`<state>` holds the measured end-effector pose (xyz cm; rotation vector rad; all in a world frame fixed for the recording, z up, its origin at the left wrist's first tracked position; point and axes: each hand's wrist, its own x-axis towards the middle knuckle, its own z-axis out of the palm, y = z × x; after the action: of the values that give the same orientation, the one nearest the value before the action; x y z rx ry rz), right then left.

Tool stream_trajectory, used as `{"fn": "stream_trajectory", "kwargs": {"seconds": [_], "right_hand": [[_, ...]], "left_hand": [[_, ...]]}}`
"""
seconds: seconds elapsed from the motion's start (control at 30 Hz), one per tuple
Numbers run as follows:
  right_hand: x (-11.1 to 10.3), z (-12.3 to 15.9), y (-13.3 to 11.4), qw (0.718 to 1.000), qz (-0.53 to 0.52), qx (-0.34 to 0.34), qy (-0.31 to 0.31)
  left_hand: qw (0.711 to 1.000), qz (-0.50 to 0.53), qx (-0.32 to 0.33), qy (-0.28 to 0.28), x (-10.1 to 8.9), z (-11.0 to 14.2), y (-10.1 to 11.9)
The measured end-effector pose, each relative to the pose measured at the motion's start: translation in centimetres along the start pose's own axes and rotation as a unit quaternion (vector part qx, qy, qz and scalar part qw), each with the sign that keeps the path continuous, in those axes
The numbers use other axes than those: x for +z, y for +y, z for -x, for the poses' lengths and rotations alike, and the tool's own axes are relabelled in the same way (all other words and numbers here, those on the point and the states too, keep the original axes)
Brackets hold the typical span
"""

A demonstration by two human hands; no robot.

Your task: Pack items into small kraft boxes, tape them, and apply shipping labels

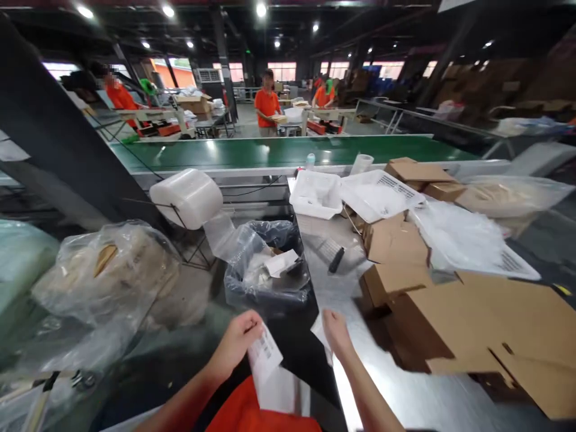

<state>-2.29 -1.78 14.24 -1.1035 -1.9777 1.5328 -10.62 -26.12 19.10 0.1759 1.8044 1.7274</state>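
My left hand (240, 341) is closed, pinching the top of a white paper label strip (266, 353) with dark print on it. The strip hangs down and folds over in front of my orange clothing. Between the fingers of my right hand (337, 333), also closed, is a small white piece of paper (319, 330) near the metal table's left edge. Its print, if any, cannot be made out. Beyond both hands stands a bin lined with clear plastic (231, 288), with a white box and scraps inside.
Flat brown cartons (490, 318) cover the right of the metal table (335, 294). A black handheld object (336, 260) and white baskets (317, 210) lie farther back. A bubble-wrap roll (191, 195) stands left, bagged material (108, 270) below it. Co-workers (267, 105) stand beyond the green conveyor (270, 153).
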Motion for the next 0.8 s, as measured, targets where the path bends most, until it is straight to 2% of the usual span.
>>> {"fn": "stream_trajectory", "kwargs": {"seconds": [0.1,0.17,0.23,0.3,0.37,0.43,0.47,0.5,0.53,0.57,0.63,0.7,0.8], "right_hand": [[7.3,-5.2,-1.4,0.993,-0.074,0.081,-0.035],[11.0,-6.9,-2.6,0.984,-0.128,0.115,-0.047],[13.0,-6.8,-3.6,0.974,-0.171,0.136,-0.059],[13.2,-5.1,-4.1,0.965,-0.200,0.145,-0.081],[11.8,-2.4,-4.3,0.955,-0.222,0.147,-0.129],[9.3,0.5,-4.5,0.947,-0.200,0.102,-0.228],[7.8,1.8,-4.7,0.945,-0.154,0.053,-0.283],[6.4,2.9,-4.9,0.947,-0.084,0.002,-0.309],[5.0,3.9,-5.2,0.951,-0.001,-0.044,-0.306],[3.6,4.5,-5.5,0.955,0.082,-0.077,-0.275],[0.8,5.1,-6.2,0.962,0.184,-0.091,-0.179],[-2.5,5.2,-6.7,0.974,0.188,-0.085,-0.099],[-8.4,5.6,-6.8,0.992,0.115,-0.049,0.032]], "left_hand": [[0.999,0.028,-0.028,0.027,-1.1,1.1,-1.0],[0.998,0.034,-0.036,0.046,-1.4,1.2,-1.5],[0.997,0.032,-0.034,0.057,-1.7,0.7,-1.7],[0.998,0.026,-0.025,0.054,-1.9,-0.2,-1.7],[0.999,0.016,-0.013,0.047,-1.5,-1.5,-1.5],[0.999,0.002,0.006,0.039,-0.5,-2.9,-0.8],[0.999,-0.006,0.018,0.028,0.3,-3.6,-0.4],[0.999,-0.014,0.030,0.010,1.3,-4.2,0.1],[0.999,-0.021,0.041,-0.016,2.3,-4.8,0.6],[0.997,-0.026,0.048,-0.051,3.3,-5.4,1.1],[0.989,-0.029,0.047,-0.140,5.2,-6.2,1.9],[0.968,-0.034,0.022,-0.249,6.5,-6.7,2.1],[0.910,-0.061,-0.033,-0.408,7.2,-7.1,1.5]]}}
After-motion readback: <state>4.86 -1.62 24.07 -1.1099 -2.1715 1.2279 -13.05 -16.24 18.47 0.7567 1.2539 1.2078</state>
